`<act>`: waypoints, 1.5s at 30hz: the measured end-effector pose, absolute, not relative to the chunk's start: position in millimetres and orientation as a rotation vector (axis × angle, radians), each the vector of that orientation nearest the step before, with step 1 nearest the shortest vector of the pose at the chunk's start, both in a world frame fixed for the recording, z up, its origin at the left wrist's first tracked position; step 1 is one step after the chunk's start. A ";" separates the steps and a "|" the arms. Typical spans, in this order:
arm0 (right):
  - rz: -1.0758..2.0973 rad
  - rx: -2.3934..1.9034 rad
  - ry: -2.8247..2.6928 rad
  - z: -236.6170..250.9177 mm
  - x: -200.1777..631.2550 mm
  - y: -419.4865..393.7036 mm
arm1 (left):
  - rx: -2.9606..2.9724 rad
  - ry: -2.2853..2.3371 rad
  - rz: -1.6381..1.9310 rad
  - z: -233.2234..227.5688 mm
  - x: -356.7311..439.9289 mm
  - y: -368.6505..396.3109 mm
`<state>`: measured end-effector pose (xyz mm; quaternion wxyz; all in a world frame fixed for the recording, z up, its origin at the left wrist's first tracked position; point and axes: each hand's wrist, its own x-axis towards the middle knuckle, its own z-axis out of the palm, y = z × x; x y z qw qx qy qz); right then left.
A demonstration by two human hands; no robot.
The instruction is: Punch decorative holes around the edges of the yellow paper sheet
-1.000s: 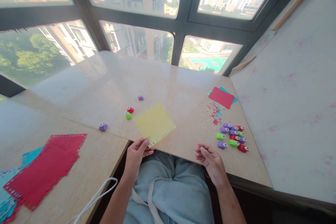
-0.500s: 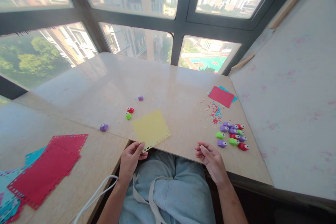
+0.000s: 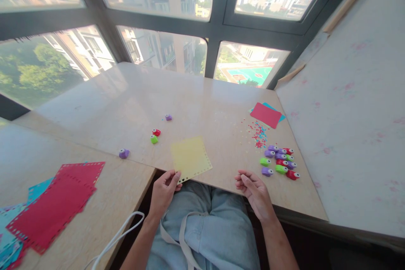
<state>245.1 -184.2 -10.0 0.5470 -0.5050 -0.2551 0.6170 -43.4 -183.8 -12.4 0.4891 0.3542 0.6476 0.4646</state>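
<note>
A yellow sheet of paper lies partly on the table, with small shapes punched along its near and right edges. My left hand pinches its near left corner between thumb and fingers, at the table edge. My right hand hovers by the table edge, apart from the paper, its fingers curled against the thumb; whether something small is inside is hidden. To its right stand several small craft punches in purple, green and red. Beyond the paper's left side are a red punch, a green punch and a purple punch.
Another purple punch sits at the left tabletop seam. Punched red sheets overlap blue ones at left. Paper confetti lies before red card at right. A white cable loops beside my left forearm. Windows and a wall border the table.
My left hand has moved right with the yellow paper, which has turned slightly. My right hand stays almost where it was, fingers still curled.
</note>
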 end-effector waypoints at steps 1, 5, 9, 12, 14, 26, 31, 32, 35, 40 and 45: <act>1.462 -1.196 -0.610 -10.2 245.2 -184.4 | 0.864 1.576 1.125 -12.1 -42.9 -184.1; 1.460 -1.191 -0.623 -10.7 244.9 -184.6 | 0.877 1.583 1.105 -12.8 -41.5 -185.3; 1.457 -1.198 -0.620 -10.6 244.2 -184.2 | 0.888 1.567 1.094 -15.1 -41.0 -186.0; 1.455 -1.202 -0.615 -10.3 244.0 -184.1 | 0.851 1.539 1.091 -16.7 -40.9 -185.1; 1.454 -1.205 -0.610 -10.3 244.0 -184.2 | 0.807 1.525 1.099 -17.3 -40.8 -184.0; 1.464 -1.185 -0.623 -11.5 244.7 -184.9 | 0.419 1.447 1.446 -9.4 -49.0 -183.1; 1.462 -1.190 -0.627 -11.8 245.1 -185.1 | 0.150 1.405 1.964 1.9 -66.0 -182.5; 1.462 -1.190 -0.630 -12.0 245.2 -185.1 | 0.101 1.426 2.027 3.4 -70.5 -182.8; 1.462 -1.192 -0.637 -12.1 245.2 -185.4 | -0.052 1.458 2.099 5.8 -81.9 -184.1; 1.463 -1.197 -0.642 -11.9 244.9 -185.5 | -0.234 1.396 2.058 7.6 -87.1 -184.0; 1.459 -1.200 -0.639 -12.1 244.7 -185.1 | -0.272 1.366 2.036 10.9 -87.8 -179.8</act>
